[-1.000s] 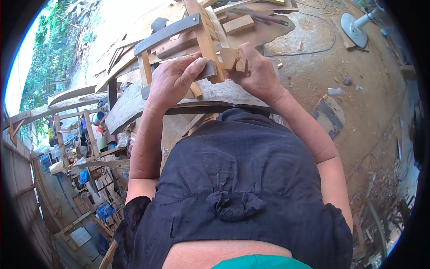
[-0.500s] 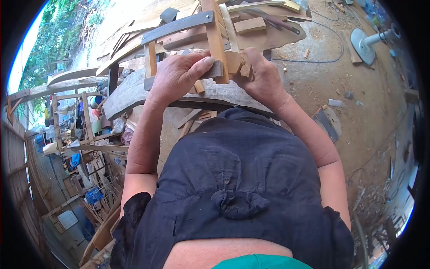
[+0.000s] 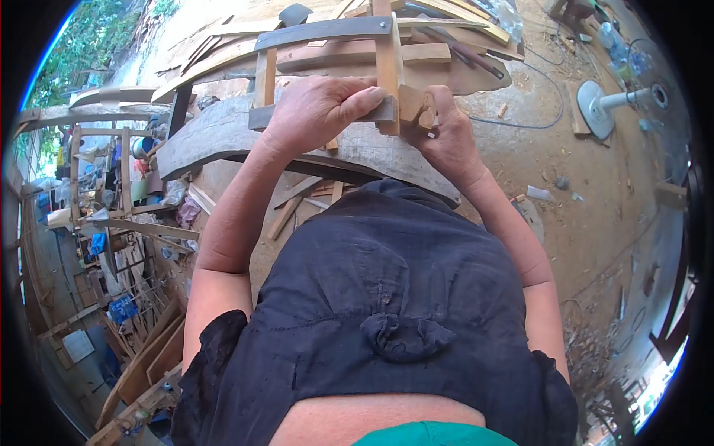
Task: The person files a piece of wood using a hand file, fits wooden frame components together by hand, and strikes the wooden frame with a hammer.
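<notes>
A small wooden frame with dark slats and lighter brown uprights stands at the top centre, over the bench. My left hand is closed around its lower slat, thumb lying along the front near the right upright. My right hand pinches a tan, folded piece of sandpaper with a curled edge, against the outer side of that right upright. Its fingertips are partly hidden behind the piece.
A thick, curved wooden plank bench lies in front of me, with several boards stacked beyond it. A white round-based stand lies on the dirt floor at right. Wood racks and clutter fill the left side.
The view has shifted slightly, and the frame with both hands appears further right. My right hand has turned a little, showing more of the tan sandpaper. The left hand keeps its grip.
</notes>
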### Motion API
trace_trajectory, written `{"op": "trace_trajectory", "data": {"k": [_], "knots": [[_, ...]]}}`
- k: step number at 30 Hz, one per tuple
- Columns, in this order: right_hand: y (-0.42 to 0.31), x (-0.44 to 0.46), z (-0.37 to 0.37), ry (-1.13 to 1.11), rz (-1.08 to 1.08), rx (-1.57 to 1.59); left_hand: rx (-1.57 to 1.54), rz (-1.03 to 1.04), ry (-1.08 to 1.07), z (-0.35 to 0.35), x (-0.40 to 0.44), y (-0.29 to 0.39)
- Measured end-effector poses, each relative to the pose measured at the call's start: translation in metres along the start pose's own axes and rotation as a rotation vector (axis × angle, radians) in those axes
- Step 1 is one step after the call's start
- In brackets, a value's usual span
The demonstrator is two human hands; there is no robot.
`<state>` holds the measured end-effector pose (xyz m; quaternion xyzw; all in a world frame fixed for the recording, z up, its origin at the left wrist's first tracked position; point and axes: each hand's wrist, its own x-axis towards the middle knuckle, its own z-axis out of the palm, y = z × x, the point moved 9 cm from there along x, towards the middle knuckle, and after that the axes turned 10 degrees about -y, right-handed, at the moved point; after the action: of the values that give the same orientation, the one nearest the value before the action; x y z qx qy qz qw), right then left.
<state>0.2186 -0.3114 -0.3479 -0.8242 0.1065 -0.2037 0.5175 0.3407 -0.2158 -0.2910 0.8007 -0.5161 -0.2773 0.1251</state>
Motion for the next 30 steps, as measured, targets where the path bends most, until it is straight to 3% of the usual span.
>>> {"op": "trace_trajectory", "data": {"k": [10, 12, 23, 30], "knots": [[-0.006, -0.021, 0.006, 0.013, 0.092, 0.036, 0.136, 0.069, 0.121, -0.006, -0.007, 0.003], [-0.008, -0.027, 0.011, 0.012, 0.091, 0.021, 0.158, 0.045, 0.046, -0.003, -0.006, 0.002], [0.011, -0.043, 0.042, 0.014, 0.217, 0.041, 0.148, 0.099, 0.077, -0.005, -0.012, 0.002], [0.001, -0.038, 0.011, 0.109, 0.252, -0.177, 0.168, 0.122, 0.072, -0.007, -0.015, 0.001]]}}
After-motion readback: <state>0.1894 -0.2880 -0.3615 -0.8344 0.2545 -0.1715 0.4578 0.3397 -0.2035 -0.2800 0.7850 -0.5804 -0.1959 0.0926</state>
